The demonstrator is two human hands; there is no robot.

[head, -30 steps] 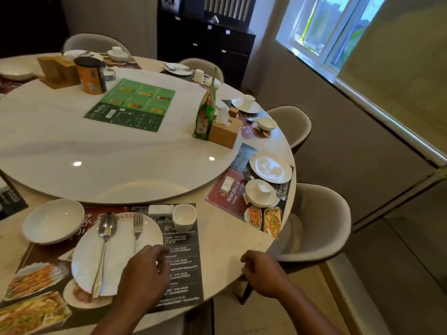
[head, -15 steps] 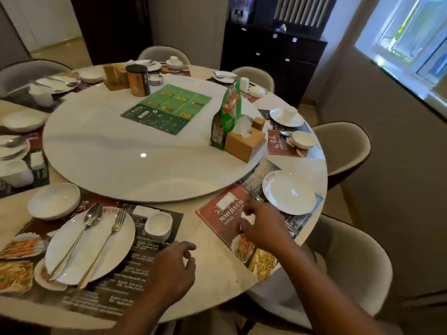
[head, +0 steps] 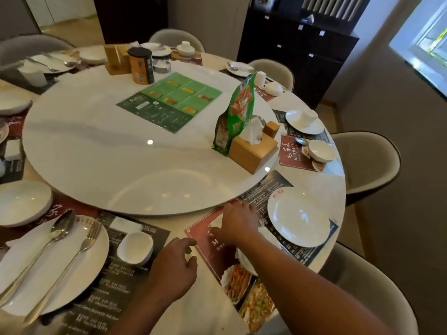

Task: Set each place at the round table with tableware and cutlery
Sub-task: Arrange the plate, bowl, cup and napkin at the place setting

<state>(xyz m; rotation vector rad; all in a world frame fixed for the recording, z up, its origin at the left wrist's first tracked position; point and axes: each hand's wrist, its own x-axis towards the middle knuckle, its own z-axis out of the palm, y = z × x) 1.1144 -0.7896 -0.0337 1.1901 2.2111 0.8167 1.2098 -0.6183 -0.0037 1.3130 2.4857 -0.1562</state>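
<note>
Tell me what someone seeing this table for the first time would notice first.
The big white turntable fills the middle, with a green printed pouch standing beside a wooden tissue box at its right edge. Nearer, the right hand reaches over a red placemat beside a bare white plate, while the left hand hovers by a small white cup.

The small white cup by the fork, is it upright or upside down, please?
Upright: the small white cup shows its open mouth and empty hollow facing up.
</note>
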